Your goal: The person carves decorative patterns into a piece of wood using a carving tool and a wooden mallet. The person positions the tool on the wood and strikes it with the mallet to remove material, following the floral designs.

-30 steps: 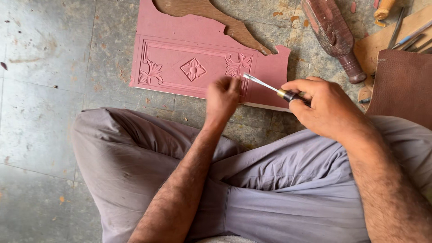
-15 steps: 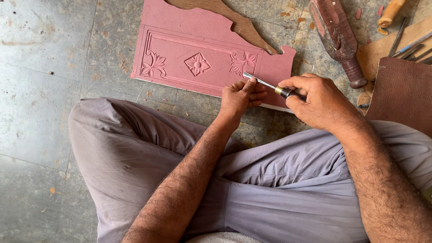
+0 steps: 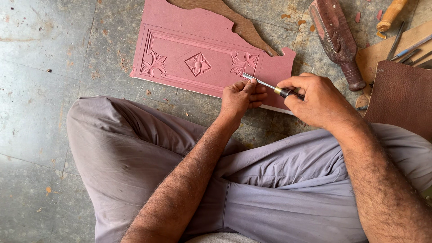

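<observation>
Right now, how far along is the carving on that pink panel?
Done: the pink panel already shows two leaf motifs, a central diamond flower and a grooved border. In hand: the right hand grips a chisel, and the left hand steadies its blade. Left: the panel's right end looks uncarved.

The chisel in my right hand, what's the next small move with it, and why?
Probably lower the chisel tip onto the pink carved panel beside the right-hand flower carving. The right hand holds the handle, the left hand pinches the blade, and the tip sits just below that flower.
</observation>
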